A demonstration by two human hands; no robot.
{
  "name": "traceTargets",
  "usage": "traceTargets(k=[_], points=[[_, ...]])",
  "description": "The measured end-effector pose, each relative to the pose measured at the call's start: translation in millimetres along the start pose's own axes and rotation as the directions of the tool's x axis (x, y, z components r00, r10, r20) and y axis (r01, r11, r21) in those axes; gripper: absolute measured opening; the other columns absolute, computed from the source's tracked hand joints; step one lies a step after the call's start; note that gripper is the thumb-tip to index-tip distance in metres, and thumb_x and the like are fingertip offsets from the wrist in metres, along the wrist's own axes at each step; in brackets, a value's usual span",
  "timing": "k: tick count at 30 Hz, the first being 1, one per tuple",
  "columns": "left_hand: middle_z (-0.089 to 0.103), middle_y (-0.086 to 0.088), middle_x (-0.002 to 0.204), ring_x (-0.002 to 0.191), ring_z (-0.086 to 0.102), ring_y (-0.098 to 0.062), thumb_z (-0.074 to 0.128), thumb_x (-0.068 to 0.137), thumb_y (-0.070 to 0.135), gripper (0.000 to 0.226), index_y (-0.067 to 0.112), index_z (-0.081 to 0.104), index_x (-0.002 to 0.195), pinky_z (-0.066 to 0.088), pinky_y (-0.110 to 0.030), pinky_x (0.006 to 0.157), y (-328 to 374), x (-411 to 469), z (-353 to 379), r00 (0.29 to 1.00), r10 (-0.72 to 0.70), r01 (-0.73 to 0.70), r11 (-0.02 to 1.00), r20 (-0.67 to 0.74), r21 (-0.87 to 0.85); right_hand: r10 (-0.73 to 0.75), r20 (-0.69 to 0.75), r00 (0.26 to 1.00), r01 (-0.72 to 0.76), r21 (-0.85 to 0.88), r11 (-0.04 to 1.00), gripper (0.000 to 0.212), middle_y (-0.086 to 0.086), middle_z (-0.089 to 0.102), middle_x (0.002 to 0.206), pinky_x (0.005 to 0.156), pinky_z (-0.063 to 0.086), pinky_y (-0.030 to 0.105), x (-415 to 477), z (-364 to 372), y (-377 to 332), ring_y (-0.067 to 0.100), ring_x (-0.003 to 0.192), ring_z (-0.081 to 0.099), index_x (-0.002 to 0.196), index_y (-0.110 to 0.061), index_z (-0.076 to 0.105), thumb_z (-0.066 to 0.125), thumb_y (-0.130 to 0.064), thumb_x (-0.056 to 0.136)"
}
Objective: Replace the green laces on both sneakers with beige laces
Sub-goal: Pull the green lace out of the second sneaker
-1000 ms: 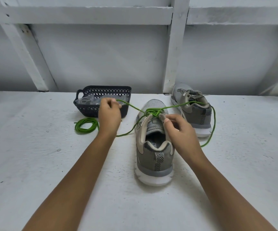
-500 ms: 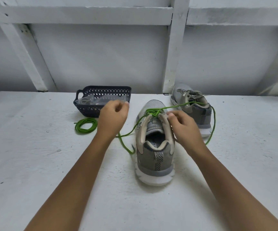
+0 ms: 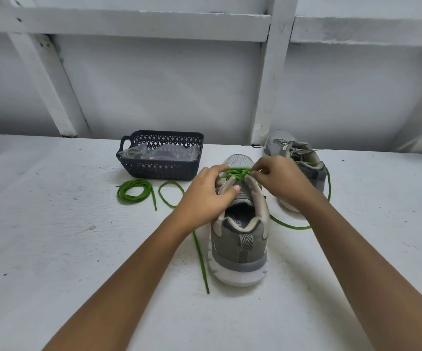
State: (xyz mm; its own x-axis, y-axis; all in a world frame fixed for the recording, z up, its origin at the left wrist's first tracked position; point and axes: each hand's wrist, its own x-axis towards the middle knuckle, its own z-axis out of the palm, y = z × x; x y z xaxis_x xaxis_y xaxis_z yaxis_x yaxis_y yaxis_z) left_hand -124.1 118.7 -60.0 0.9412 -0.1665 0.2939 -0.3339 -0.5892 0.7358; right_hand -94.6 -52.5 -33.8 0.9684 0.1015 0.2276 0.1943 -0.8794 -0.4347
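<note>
Near sneaker (image 3: 239, 239): grey mesh and suede, white foam sole, stands mid-tabletop (image 3: 53, 249), long axis running away from the camera, heel toward it. Round green cord lace (image 3: 237, 172) still threaded near the toe; loose ends trail left and right. Left hand (image 3: 205, 196) rests on the eyelet flap, grip pinched together on the flap. Right hand (image 3: 280, 179) grip clamped on the lace. Second sneaker (image 3: 298, 158) behind right, pale lace. Coiled green lace (image 3: 134, 192) lies beside the dark perforated plastic basket (image 3: 159, 168).
</note>
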Motion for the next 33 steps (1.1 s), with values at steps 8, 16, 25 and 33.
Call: traceTargets(k=[8, 16, 25, 33], points=[[0.051, 0.016, 0.076, 0.075, 0.05, -0.007, 0.052, 0.084, 0.02, 0.024, 0.018, 0.057, 0.108, 0.042, -0.024, 0.072, 10.2, -7.5, -9.2, 0.909, 0.393, -0.393, 0.919, -0.139, 0.033, -0.044, -0.087, 0.995, 0.049, 0.067, 0.997, 0.019, -0.003, 0.065, 0.08, 0.062, 0.042, 0.024, -48.7, -23.3, -29.2, 0.012, 0.076, 0.058, 0.09, -0.017, 0.068, 0.061, -0.034, 0.089], [0.041, 0.015, 0.094, 0.08, 0.049, -0.011, 0.061, 0.081, 0.052, 0.054, 0.033, 0.036, 0.125, 0.042, -0.031, 0.071, 16.4, -12.6, -20.9, 0.993, 0.1, -0.115, 0.948, 0.064, 0.298, -0.082, 0.055, 0.995, 0.09, -0.171, 0.981, 0.032, 0.004, 0.058, 0.094, 0.071, 0.044, 0.033, -79.0, -35.4, -40.2, 0.024, 0.089, 0.057, 0.088, -0.018, 0.071, 0.045, -0.035, 0.094], [0.052, -0.001, 0.12, 0.1, 0.056, -0.017, 0.059, 0.079, 0.043, 0.042, 0.028, 0.052, 0.117, 0.043, -0.029, 0.077, 4.6, -4.1, -12.0, 0.935, -0.206, 0.154, 0.969, 0.288, 0.193, 0.029, 0.074, 0.997, -0.025, -0.046, 0.999, 0.021, 0.009, 0.072, 0.089, 0.069, 0.04, 0.024, -7.3, -13.6, -15.1, 0.022, 0.086, 0.062, 0.098, -0.011, 0.074, 0.055, -0.019, 0.092], [0.064, -0.003, 0.096, 0.088, 0.059, -0.02, 0.059, 0.082, 0.028, 0.021, 0.017, 0.061, 0.1, 0.043, -0.03, 0.069, 11.0, -6.3, -12.2, 0.947, -0.198, 0.156, 0.972, 0.255, 0.176, 0.051, 0.222, 0.974, -0.079, 0.121, 0.989, 0.015, 0.014, 0.07, 0.082, 0.066, 0.057, 0.034, 11.1, -4.8, -11.8, 0.02, 0.063, 0.063, 0.081, -0.009, 0.068, 0.055, -0.011, 0.089]])
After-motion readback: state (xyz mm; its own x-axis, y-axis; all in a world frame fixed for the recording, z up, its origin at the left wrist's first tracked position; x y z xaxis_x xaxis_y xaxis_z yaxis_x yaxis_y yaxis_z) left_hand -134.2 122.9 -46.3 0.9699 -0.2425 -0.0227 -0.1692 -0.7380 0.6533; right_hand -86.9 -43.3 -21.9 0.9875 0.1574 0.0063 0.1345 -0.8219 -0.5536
